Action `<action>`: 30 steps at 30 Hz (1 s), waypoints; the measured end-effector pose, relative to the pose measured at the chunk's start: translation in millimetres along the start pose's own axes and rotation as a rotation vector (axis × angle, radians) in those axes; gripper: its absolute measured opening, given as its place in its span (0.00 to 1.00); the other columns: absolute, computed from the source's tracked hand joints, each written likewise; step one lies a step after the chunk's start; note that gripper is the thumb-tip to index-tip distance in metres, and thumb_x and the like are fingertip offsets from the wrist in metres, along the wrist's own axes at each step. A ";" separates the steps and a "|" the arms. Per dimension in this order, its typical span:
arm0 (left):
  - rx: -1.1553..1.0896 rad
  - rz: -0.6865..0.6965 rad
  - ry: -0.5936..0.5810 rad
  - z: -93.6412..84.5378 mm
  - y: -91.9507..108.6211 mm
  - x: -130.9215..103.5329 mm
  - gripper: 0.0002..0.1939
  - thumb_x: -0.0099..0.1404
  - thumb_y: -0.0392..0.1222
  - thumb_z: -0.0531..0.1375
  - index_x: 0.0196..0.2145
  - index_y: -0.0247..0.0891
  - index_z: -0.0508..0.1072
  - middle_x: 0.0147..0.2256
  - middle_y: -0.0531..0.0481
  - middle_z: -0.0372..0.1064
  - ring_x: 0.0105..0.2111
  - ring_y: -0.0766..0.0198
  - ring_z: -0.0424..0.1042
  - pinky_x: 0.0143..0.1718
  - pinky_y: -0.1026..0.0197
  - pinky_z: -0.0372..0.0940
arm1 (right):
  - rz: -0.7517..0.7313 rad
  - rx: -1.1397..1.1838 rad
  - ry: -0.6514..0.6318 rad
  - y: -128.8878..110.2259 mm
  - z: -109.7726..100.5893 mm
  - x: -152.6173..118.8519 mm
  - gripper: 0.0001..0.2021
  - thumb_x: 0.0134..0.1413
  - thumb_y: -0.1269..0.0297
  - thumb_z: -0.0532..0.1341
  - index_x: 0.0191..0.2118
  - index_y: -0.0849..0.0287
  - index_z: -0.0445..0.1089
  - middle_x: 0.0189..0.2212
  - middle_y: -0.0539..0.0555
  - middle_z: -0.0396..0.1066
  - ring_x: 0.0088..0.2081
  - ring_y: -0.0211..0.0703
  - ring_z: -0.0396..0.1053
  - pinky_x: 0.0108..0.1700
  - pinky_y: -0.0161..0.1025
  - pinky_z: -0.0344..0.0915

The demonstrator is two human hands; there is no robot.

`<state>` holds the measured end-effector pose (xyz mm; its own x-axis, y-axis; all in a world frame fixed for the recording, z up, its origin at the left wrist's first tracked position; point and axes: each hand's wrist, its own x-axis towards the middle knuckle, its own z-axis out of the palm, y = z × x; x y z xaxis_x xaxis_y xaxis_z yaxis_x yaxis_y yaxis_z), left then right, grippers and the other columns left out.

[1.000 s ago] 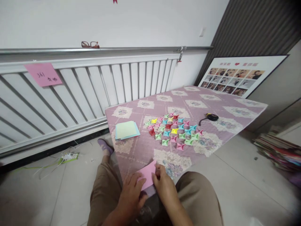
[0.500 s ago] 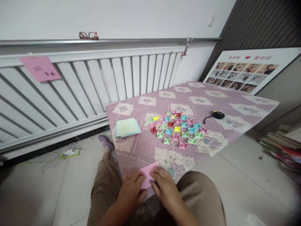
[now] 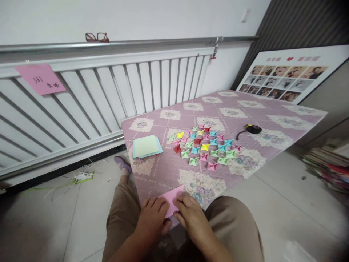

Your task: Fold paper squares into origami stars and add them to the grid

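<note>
As both hands are working close in at the table's near end, a sheet of pink paper (image 3: 172, 199) is lying between them, right by the near edge of the table (image 3: 163, 174). Its visible long edge is slanting from the left hand (image 3: 152, 215) up and away to the right, so the far right corner is sticking out past the fingers of the right hand (image 3: 192, 214). Neither hand is nearer: the left is gripping the left end, its fingers bent over the top, and the right is gripping the right end with curled fingers. How far each thumb is reaching beneath, I cannot tell, and the covered ends are hiding whether the sheet is folded.

Beyond the paper, toward the table's middle, small folded paper pieces (image 3: 205, 147) are standing in loose slanting rows of pink, green, blue, yellow and red. A stack of square sheets (image 3: 147, 146), pale yellow over blue, is resting just inside the left edge, well apart from both hands. Farther over, nearer the right edge, a black object with a yellow patch (image 3: 253, 129) is lying with its tail pointing toward the folded pieces.
</note>
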<state>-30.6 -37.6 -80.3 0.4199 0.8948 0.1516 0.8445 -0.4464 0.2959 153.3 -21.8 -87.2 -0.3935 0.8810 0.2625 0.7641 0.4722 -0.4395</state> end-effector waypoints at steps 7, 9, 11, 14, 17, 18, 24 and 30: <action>0.001 0.032 0.025 -1.8 -8.7 -0.5 0.14 0.60 0.29 0.56 0.41 0.44 0.72 0.42 0.52 0.71 0.42 0.57 0.67 0.44 0.54 0.56 | 0.006 0.027 0.027 -5.7 -4.3 -4.1 0.14 0.47 0.73 0.65 0.42 0.56 0.69 0.41 0.55 0.70 0.43 0.49 0.67 0.46 0.47 0.65; -0.016 0.043 0.021 -3.2 -10.9 1.1 0.13 0.60 0.29 0.56 0.39 0.44 0.73 0.40 0.52 0.71 0.41 0.58 0.67 0.43 0.55 0.56 | 0.014 0.024 0.051 -7.4 -3.9 -4.8 0.12 0.47 0.74 0.64 0.40 0.56 0.69 0.41 0.56 0.70 0.43 0.49 0.67 0.46 0.47 0.65; -0.043 0.059 0.013 -4.2 -12.9 2.7 0.11 0.61 0.30 0.57 0.38 0.44 0.73 0.39 0.52 0.71 0.41 0.58 0.67 0.43 0.55 0.56 | 0.013 0.015 0.074 -7.9 -1.3 -5.4 0.09 0.47 0.75 0.63 0.36 0.56 0.68 0.41 0.56 0.70 0.43 0.49 0.67 0.46 0.47 0.66; -0.096 0.043 0.015 -4.8 -17.5 5.3 0.10 0.61 0.32 0.58 0.38 0.44 0.73 0.40 0.51 0.71 0.42 0.57 0.66 0.44 0.54 0.55 | 0.008 0.018 0.108 -6.3 5.7 -7.0 0.07 0.49 0.76 0.61 0.32 0.57 0.67 0.41 0.56 0.70 0.44 0.49 0.68 0.47 0.49 0.66; -0.136 -0.030 0.021 -4.7 -25.5 10.3 0.11 0.60 0.32 0.58 0.38 0.43 0.74 0.41 0.50 0.70 0.42 0.57 0.65 0.45 0.53 0.56 | 0.001 0.021 0.166 -3.4 12.8 -9.4 0.06 0.52 0.75 0.59 0.34 0.57 0.68 0.42 0.57 0.70 0.46 0.50 0.67 0.49 0.51 0.66; -0.147 -0.058 0.021 -4.8 -28.6 12.7 0.10 0.60 0.32 0.58 0.38 0.43 0.74 0.40 0.49 0.70 0.42 0.57 0.65 0.45 0.53 0.56 | -0.002 0.022 0.180 -2.6 14.5 -10.1 0.06 0.53 0.75 0.58 0.35 0.57 0.68 0.42 0.57 0.70 0.46 0.50 0.67 0.49 0.51 0.66; -0.209 -0.144 -0.038 -8.7 -41.3 29.6 0.05 0.61 0.37 0.58 0.31 0.41 0.75 0.36 0.50 0.69 0.40 0.58 0.66 0.43 0.54 0.56 | 0.020 0.028 0.166 -2.6 16.8 -9.6 0.04 0.55 0.72 0.57 0.35 0.57 0.67 0.41 0.58 0.69 0.45 0.50 0.67 0.48 0.50 0.65; -0.166 -0.172 -0.102 -14.5 -41.3 40.6 0.06 0.61 0.40 0.58 0.29 0.41 0.74 0.32 0.51 0.69 0.37 0.58 0.67 0.39 0.56 0.56 | 0.101 -0.010 0.163 -7.0 18.1 -5.0 0.06 0.57 0.70 0.56 0.29 0.57 0.66 0.36 0.56 0.68 0.39 0.48 0.66 0.43 0.46 0.65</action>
<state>-53.3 17.1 -72.7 0.3136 0.9495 -0.0079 0.8437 -0.2748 0.4611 140.7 -28.9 -101.0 -0.2275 0.9074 0.3534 0.8006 0.3809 -0.4625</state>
